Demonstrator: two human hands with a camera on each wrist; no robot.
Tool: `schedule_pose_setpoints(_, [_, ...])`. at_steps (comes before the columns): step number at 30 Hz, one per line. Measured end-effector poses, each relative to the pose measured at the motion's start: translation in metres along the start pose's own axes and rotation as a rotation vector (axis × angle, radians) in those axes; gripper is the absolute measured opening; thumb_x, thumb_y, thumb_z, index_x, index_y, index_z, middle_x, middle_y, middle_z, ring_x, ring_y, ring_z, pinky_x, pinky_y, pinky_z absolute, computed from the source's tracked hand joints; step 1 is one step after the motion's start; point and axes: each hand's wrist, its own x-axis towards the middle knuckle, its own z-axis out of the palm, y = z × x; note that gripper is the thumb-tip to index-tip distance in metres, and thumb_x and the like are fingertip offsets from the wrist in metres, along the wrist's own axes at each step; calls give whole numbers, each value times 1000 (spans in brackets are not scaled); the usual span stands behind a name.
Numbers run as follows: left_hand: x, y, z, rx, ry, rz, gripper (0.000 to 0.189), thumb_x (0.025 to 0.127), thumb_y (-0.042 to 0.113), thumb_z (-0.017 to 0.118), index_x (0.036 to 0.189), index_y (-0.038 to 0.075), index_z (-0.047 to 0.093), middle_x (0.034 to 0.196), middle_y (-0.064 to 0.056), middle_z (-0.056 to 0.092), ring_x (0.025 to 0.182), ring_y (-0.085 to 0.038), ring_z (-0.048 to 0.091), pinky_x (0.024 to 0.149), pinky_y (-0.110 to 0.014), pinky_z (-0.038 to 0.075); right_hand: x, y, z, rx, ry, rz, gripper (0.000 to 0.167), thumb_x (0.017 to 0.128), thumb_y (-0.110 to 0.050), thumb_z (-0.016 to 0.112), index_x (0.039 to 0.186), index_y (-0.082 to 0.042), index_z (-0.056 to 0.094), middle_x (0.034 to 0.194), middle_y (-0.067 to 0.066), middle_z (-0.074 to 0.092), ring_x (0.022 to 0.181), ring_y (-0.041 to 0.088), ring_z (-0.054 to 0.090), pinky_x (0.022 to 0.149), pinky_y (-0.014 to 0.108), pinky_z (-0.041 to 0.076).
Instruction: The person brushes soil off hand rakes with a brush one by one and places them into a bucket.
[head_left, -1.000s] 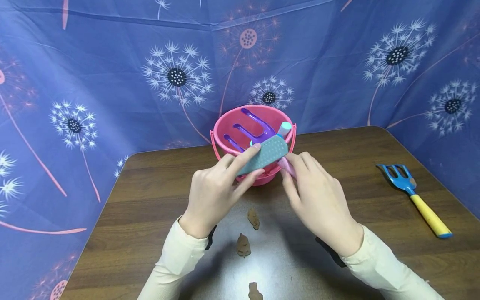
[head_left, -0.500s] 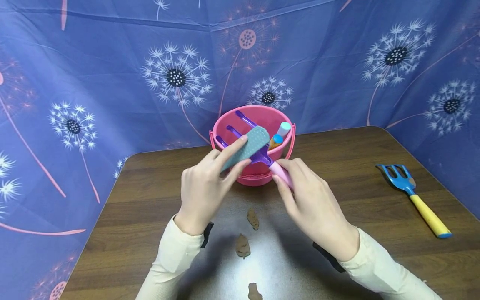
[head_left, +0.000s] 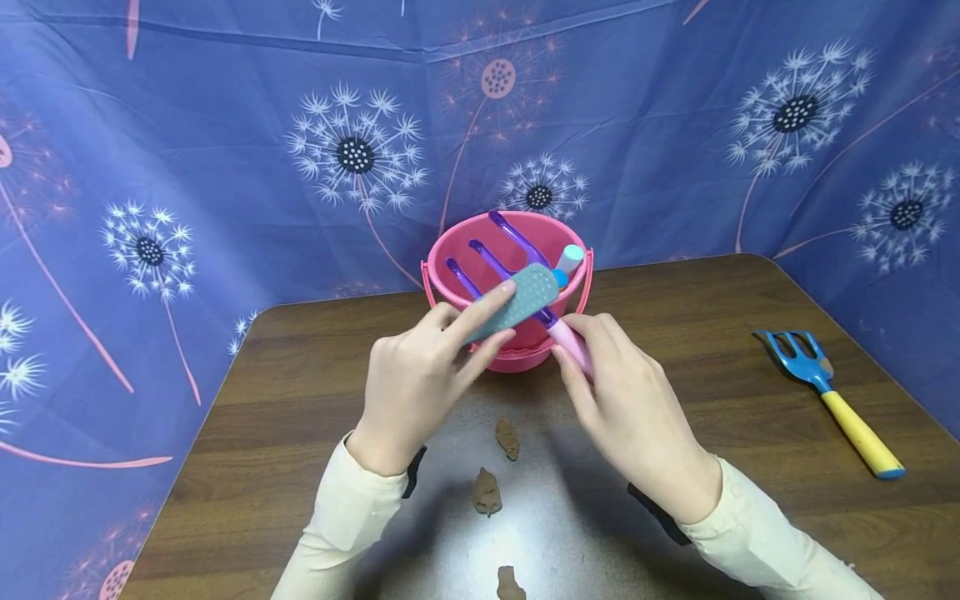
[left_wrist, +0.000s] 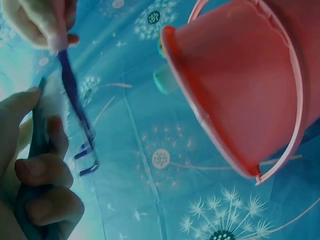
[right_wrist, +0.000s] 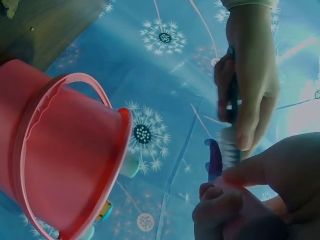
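Observation:
My left hand (head_left: 412, 375) grips a brush (head_left: 528, 298) with a teal, dotted back. Its white bristles (right_wrist: 229, 145) face the purple part of a small hand rake (head_left: 572, 343) in the right wrist view. My right hand (head_left: 641, 408) holds that rake by its pink handle, with the purple tines (head_left: 463, 277) slanting up to the left. In the head view the brush lies across the rake's neck and hides part of it. Bristles and rake are very close; whether they touch, I cannot tell.
Behind the hands stands a pink bucket (head_left: 519, 363), with handle ends (head_left: 570, 258) showing inside. Flat brown clumps (head_left: 486, 492) lie on the wooden table (head_left: 285, 400) in front. A blue hand fork (head_left: 806, 362) with a yellow handle rests at the right. A blue cloth hangs behind.
Brush and rake shifted left half a second ago and now sit a little further right again. The brush has slid along the rake; more pink handle shows than a second ago.

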Motion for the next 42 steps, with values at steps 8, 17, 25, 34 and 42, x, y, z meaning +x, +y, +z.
schedule_pose_setpoints(8, [-1, 0, -1, 36, -22, -36, 49, 91, 42, 75, 138, 34, 64, 75, 0, 64, 52, -9, 53, 41, -26, 29, -1, 0, 1, -6, 17, -38, 32, 91, -8, 74, 118, 2, 62, 94, 9, 63, 72, 18, 56, 62, 37, 50])
schedule_pose_setpoints(17, [2, -6, -2, 139, 44, -50, 46, 94, 42, 71, 139, 34, 64, 70, -2, 58, 44, -12, 47, 38, -29, 29, -3, -2, -1, -8, 28, -83, 42, 107, -37, 46, 118, 0, 62, 94, 9, 63, 72, 17, 56, 61, 36, 50])
schedule_pose_setpoints(25, [1, -13, -7, 240, 94, -22, 43, 97, 43, 67, 139, 33, 63, 71, -4, 59, 43, -14, 47, 37, -30, 31, -3, -4, -1, -2, 28, -47, 35, 104, -35, 56, 118, -4, 63, 93, 5, 63, 71, 14, 55, 59, 35, 49])
schedule_pose_setpoints(34, [3, -14, -14, 187, 162, -14, 39, 97, 40, 68, 136, 31, 67, 70, -5, 58, 42, -13, 44, 38, -27, 26, 17, 20, -14, -129, 50, 38, 31, 83, -10, 66, 113, -5, 64, 91, 6, 66, 66, 18, 59, 54, 42, 49])
schedule_pose_setpoints(42, [2, -15, -18, 219, 158, -6, 40, 97, 41, 69, 136, 33, 66, 70, -3, 58, 43, -13, 47, 37, -27, 27, 101, 63, -31, -222, -192, -19, 22, 93, -25, 70, 111, -13, 66, 87, 4, 70, 69, 23, 61, 61, 46, 46])
